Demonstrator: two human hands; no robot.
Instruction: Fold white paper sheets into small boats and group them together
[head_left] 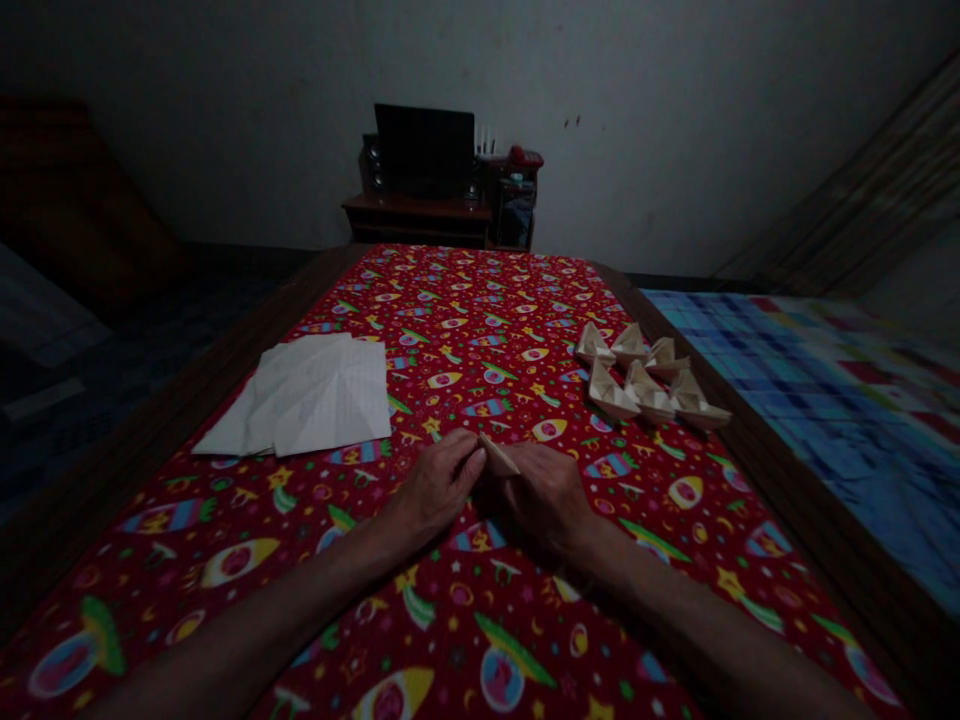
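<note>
Between my two hands is a small piece of folded paper (501,458), held just above the red patterned cloth. My left hand (442,478) pinches its left corner between thumb and fingers. From the other side my right hand (551,490) grips it, with most of its fingers hidden behind or under the paper. To the left lies a fanned stack of creased paper sheets (330,395). Several folded paper boats (651,398) stand in two rows to the right of my hands.
The red cloth (465,590) with rockets and stars covers a table with dark wooden edges (720,440). At the far end a monitor (425,145) stands on a low cabinet (416,218) by the wall. A plaid-covered surface (810,400) lies to the right.
</note>
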